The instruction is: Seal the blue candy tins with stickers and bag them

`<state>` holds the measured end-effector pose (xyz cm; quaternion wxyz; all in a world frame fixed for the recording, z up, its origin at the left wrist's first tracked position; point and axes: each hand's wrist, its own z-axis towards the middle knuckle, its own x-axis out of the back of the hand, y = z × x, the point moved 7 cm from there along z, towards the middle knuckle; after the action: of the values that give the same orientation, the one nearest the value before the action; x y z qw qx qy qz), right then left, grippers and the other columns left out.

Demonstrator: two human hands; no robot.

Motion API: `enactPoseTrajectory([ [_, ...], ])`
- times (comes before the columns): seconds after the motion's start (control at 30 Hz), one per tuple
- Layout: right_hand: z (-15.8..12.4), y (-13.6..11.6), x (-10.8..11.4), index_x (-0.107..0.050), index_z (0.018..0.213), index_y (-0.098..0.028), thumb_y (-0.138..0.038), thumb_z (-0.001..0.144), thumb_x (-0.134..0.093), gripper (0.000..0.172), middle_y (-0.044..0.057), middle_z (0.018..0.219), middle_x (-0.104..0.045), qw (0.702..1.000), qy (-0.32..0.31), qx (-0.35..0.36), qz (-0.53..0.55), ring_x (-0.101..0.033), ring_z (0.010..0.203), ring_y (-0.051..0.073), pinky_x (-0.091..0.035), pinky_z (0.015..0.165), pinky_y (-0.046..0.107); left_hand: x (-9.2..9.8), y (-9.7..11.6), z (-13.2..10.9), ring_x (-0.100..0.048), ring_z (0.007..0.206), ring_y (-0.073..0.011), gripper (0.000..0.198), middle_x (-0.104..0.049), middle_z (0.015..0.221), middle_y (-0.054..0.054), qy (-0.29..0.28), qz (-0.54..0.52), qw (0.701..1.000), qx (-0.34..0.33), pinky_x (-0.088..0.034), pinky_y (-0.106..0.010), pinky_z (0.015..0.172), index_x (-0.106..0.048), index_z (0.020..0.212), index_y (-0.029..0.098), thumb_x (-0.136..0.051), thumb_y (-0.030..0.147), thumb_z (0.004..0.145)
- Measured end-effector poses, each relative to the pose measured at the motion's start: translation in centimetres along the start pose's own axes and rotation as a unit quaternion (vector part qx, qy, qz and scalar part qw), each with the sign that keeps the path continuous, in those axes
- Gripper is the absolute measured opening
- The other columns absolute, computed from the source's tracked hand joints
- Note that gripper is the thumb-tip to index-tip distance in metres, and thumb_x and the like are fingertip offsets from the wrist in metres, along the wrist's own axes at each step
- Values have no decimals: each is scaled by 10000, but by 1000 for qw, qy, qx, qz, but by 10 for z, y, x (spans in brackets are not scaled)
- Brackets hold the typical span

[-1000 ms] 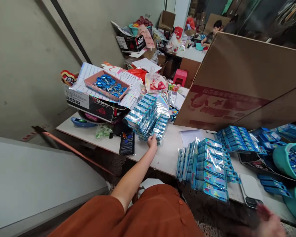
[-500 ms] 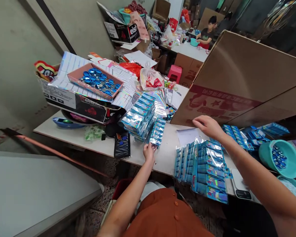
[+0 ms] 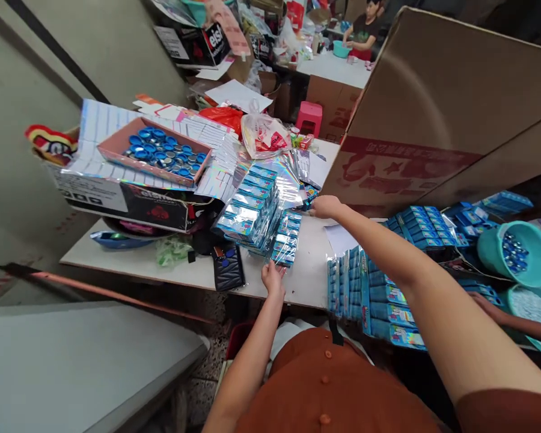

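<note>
A clear-wrapped pack of small blue boxes (image 3: pixel 287 236) lies on the white table. My left hand (image 3: pixel 273 276) is closed on its near end. Right beside it on the left rises a tall stack of similar blue packs (image 3: pixel 247 207) in shiny film. My right hand (image 3: pixel 327 206) reaches past the pack to the big carton's lower left corner, its fingers curled together; what they hold, if anything, is hidden. Below my right forearm stands a row of upright blue packs (image 3: pixel 379 297), partly covered by that arm.
The big brown carton (image 3: pixel 406 132) stands at the right. At the left, a pink tray (image 3: pixel 112 157) of blue-rimmed metal caps rests on a black box. A black pouch (image 3: pixel 229 267) lies by the front edge. A co-worker's arm (image 3: pixel 509 316) reaches in near the teal bucket (image 3: pixel 487 249).
My right hand has moved left and away from me to the carton's corner. My left hand stays at the pack's near end. The view has shifted, and a co-worker's arm has appeared at right.
</note>
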<state>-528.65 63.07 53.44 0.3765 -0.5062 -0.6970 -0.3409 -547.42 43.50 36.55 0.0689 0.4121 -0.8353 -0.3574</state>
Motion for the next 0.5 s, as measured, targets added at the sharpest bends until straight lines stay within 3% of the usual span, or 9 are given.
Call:
enactPoseTrajectory([
  [0.1, 25, -6, -22, -622, 1161, -149, -499, 891, -456, 472, 163, 1221, -613, 995, 15, -14, 94, -589, 1099, 296, -475, 858, 356, 0, 2, 1, -615, 679, -128, 160, -566, 801, -18, 8, 3, 1000, 10, -539, -310, 710, -446, 766, 175, -535, 257, 870],
  [0.23, 48, -26, -55, -535, 1267, -144, -522, 924, -398, 529, 147, 1299, -566, 962, 54, -65, 261, -578, 1124, 241, -466, 861, 289, 0, 3, 2, -601, 651, -104, 139, -549, 782, -3, -4, 40, 999, 17, -539, -280, 702, -431, 783, 179, -504, 247, 880],
  [0.37, 65, -42, -77, -568, 1223, -125, -517, 828, -588, 557, 112, 1283, -584, 944, 52, -98, 311, -587, 1089, 210, -463, 830, 230, 2, 4, 13, -593, 608, -94, 151, -522, 751, 29, -20, 69, 997, -10, -546, -281, 682, -400, 757, 185, -519, 218, 843],
  [0.5, 67, -26, -84, -650, 1100, -106, -296, 847, -597, 322, 89, 1147, -665, 925, 55, -156, 343, -602, 1062, 209, -452, 820, 220, 9, 6, 19, -590, 582, -95, 145, -511, 736, 36, -30, 107, 994, -26, -546, -288, 666, -397, 743, 185, -522, 202, 815],
])
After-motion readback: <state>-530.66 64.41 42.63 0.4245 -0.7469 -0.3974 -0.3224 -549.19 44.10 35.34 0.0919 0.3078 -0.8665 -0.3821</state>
